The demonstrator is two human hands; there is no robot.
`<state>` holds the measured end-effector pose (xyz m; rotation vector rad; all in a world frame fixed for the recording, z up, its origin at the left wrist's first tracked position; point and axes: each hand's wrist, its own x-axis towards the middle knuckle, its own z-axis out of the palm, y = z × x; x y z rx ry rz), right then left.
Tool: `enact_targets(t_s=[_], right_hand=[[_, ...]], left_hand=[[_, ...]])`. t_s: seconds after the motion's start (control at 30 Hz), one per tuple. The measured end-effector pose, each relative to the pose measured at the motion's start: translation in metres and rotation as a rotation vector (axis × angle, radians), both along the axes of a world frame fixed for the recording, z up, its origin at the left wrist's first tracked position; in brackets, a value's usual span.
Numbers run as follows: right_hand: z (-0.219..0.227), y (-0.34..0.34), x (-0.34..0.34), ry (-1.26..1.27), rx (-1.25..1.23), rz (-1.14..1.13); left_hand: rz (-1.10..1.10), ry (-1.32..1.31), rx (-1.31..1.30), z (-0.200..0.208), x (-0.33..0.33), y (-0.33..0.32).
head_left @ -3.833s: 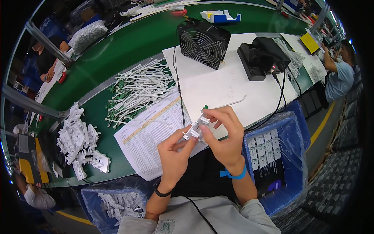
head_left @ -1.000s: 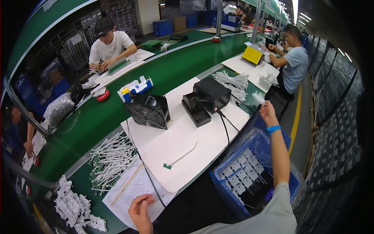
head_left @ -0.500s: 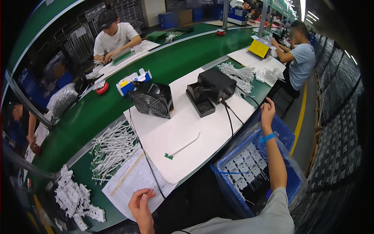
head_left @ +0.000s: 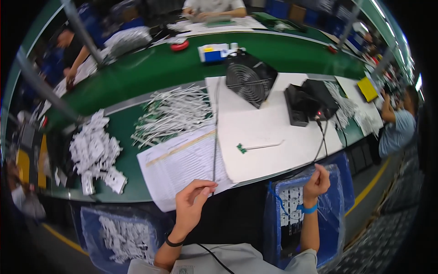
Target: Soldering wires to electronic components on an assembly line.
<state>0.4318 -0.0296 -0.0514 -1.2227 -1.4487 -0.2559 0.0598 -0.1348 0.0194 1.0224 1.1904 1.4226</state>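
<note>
My left hand (head_left: pixel 194 203) hovers at the front edge of the bench, fingers loosely bent and thumb a little apart, holding nothing. Its fingertips are beside a black cable (head_left: pixel 215 153) that runs down over a printed sheet (head_left: pixel 180 166); I cannot tell whether they touch. To the right, my right hand (head_left: pixel 316 185) is raised over a lined blue bin (head_left: pixel 329 219), its fingers curled in with nothing visible in them. A small green circuit board with a thin white lead (head_left: pixel 241 148) lies on the white board (head_left: pixel 255 166), apart from both hands.
Behind are a black fan (head_left: pixel 250 80) and a black soldering station (head_left: pixel 315 98). A heap of white-leaded boards (head_left: pixel 175 112) and white plastic parts (head_left: pixel 96 150) lie left. Another lined bin (head_left: pixel 123 239) stands lower left. Co-workers (head_left: pixel 397 121) sit around the green conveyor (head_left: pixel 150 68).
My view has swung left, so the bench sits squarer and the lower left bin now shows. My right hand has come down and its fingers have curled in. The small board still lies on the white board.
</note>
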Motion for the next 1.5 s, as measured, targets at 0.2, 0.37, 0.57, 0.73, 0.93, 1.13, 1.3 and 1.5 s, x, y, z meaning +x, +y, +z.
enact_targets(t_s=[0.2, 0.37, 0.57, 0.73, 0.93, 1.13, 1.3, 1.5], right_hand=[[0.034, -0.001, -0.089, -0.040, -0.156, 0.368], [0.060, 0.040, -0.151, -0.124, -0.631, 0.608], [0.050, 0.042, -0.184, -0.415, -0.428, 0.575], [0.044, 0.047, -0.180, -0.280, -0.454, 0.665], [0.035, 0.048, -0.176, -0.279, -0.459, 0.605], [0.030, 0.044, -0.176, -0.235, -0.443, 0.497], [0.030, 0.039, -0.176, -0.173, -0.461, 0.476], [0.028, 0.043, -0.180, -0.212, -0.417, 0.486]], left_hand=[[0.096, -0.056, -0.011, -0.006, -0.003, -0.028], [0.211, -0.037, -0.024, -0.012, -0.015, -0.057], [0.274, -0.105, -0.026, -0.020, -0.023, -0.079], [0.294, -0.083, 0.000, -0.025, -0.041, -0.087], [0.442, 0.038, 0.053, -0.020, -0.091, -0.099], [1.065, 0.700, 0.063, -0.007, -0.194, -0.123], [1.173, 1.081, -0.136, -0.002, -0.281, -0.128], [1.035, 1.253, -0.500, -0.012, -0.318, -0.108]])
